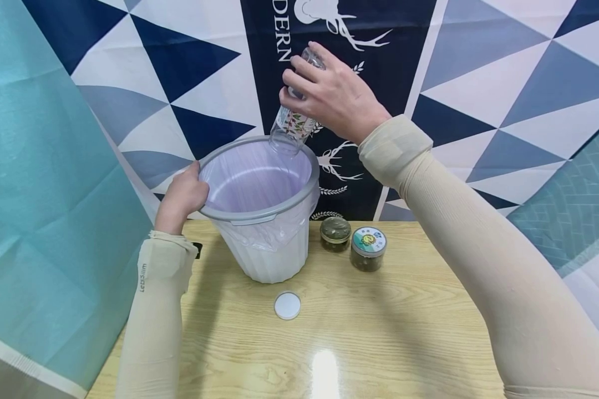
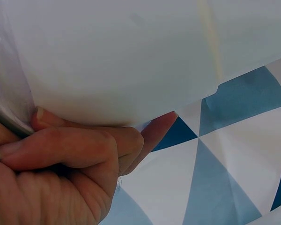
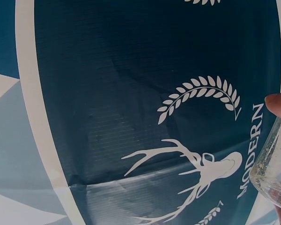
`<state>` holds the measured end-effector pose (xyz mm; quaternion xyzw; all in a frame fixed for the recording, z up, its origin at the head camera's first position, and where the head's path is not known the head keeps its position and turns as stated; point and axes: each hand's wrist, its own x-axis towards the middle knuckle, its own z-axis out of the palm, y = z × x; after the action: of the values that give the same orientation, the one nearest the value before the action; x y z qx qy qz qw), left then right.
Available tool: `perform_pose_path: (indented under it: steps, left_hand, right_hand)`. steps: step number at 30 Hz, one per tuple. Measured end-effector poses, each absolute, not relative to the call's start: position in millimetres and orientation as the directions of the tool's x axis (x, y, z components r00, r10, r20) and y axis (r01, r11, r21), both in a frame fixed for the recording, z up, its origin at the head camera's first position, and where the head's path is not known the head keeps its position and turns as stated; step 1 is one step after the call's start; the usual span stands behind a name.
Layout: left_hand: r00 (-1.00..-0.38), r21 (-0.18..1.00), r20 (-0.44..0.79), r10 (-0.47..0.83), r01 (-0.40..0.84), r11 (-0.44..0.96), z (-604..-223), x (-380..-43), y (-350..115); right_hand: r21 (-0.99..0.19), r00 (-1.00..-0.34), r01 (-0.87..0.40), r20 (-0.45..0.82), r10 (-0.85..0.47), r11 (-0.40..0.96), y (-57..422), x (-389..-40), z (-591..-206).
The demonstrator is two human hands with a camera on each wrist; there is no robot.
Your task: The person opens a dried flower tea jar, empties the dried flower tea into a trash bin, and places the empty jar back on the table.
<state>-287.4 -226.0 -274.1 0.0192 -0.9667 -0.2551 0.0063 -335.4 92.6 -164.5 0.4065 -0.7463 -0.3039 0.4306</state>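
A white trash can (image 1: 264, 252) with a grey rim and a thin purple-tinted liner (image 1: 249, 183) stands on the wooden table. My left hand (image 1: 182, 194) grips its rim on the left side; in the left wrist view the fingers (image 2: 84, 145) curl under the rim against the white wall. Above the can's far right rim, my right hand (image 1: 331, 91) holds a clear jar (image 1: 294, 124) with a flowery label, tilted with its mouth downward over the opening. Only the jar's end and a fingertip show in the right wrist view. A round white lid (image 1: 287, 305) lies in front of the can.
Two small jars with dark contents, one dark-topped (image 1: 335, 233) and one with a green and white lid (image 1: 369, 246), stand right of the can. A patterned cloth (image 1: 479, 105) hangs behind the table (image 1: 379, 332). A small black object (image 1: 197, 250) is near the left wrist.
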Motion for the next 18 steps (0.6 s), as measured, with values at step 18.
perform_pose_path:
  steps: [18]
  left_hand:
    - [-0.999,0.489,-0.008,-0.035,-0.034,0.871,-274.6,-287.6,-224.5]
  right_hand:
    - [0.73,-0.354,-0.358,0.47,-0.809,0.581,105.7,-331.4,-176.6]
